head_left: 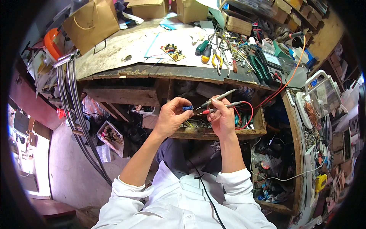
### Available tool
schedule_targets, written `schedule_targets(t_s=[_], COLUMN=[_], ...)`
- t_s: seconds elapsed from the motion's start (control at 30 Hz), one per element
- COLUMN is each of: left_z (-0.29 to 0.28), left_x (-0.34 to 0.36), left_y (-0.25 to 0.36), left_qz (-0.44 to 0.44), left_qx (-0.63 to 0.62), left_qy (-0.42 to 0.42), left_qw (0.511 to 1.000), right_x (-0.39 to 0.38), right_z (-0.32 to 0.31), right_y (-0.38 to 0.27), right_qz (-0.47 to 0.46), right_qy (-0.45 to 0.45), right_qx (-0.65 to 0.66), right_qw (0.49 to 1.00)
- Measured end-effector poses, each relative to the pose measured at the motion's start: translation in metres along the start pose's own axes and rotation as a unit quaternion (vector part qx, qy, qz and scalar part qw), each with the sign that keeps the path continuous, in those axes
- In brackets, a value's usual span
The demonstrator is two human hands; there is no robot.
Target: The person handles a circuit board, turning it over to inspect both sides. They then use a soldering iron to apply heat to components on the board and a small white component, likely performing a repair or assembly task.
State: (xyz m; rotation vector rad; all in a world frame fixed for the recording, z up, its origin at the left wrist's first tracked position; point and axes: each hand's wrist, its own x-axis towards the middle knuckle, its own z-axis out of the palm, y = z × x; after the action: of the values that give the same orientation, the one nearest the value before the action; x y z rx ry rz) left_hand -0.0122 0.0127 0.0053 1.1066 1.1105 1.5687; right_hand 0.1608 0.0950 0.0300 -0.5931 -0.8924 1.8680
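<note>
My left hand (172,116) pinches a small blue cylindrical component (187,108), which looks like a capacitor, between thumb and fingertips. Two test probes are gripped in my right hand (222,119): a pale grey probe (225,94) and a red-tipped probe (206,112). Their metal tips point left toward the component; whether they touch it is too small to tell. From the probes a red lead (252,114) loops out to the right. An analog multimeter (271,60) lies on the bench at the right. Both hands are held above an open wooden drawer (213,133).
On the bench (110,65) lie a small circuit board (173,52), screwdrivers (202,47), yellow-handled pliers (217,60) and green-handled cutters (256,66). Bent metal tubes (70,95) stand at left. A paper bag (91,24) is behind them. Cluttered shelves (299,152) fill the right side.
</note>
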Motion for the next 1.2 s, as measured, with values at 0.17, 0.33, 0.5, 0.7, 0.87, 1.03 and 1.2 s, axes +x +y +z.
schedule_targets(t_s=[0.17,0.33,0.5,0.7,0.87,1.03,1.2], left_z=[0.001,0.003,0.002,0.003,0.003,0.003,0.003], left_x=[0.0,-0.001,-0.003,-0.004,-0.004,-0.005,-0.004], left_y=[0.003,-0.001,-0.002,0.0,0.0,0.003,0.002], left_qz=[-0.008,0.005,0.032,0.035,0.038,0.034,0.02], left_qx=[0.01,0.026,0.122,0.125,0.135,0.126,0.162], left_qy=[0.001,0.013,0.013,0.014,0.014,0.019,0.024], left_qw=[1.0,1.0,0.992,0.991,0.99,0.991,0.986], right_x=[0.0,0.001,0.0,0.001,-0.001,0.0,-0.002], right_z=[0.0,-0.002,-0.001,-0.003,0.001,0.001,0.001], right_y=[0.0,0.002,0.002,0.003,0.0,0.001,-0.001], right_qz=[0.006,0.004,-0.001,-0.005,-0.012,-0.009,-0.002], right_qy=[0.005,0.001,0.011,-0.001,-0.006,-0.006,0.014], right_qx=[-0.017,-0.017,-0.018,-0.019,-0.004,-0.009,-0.021], right_qw=[1.0,1.0,1.0,1.0,1.0,1.0,1.0])
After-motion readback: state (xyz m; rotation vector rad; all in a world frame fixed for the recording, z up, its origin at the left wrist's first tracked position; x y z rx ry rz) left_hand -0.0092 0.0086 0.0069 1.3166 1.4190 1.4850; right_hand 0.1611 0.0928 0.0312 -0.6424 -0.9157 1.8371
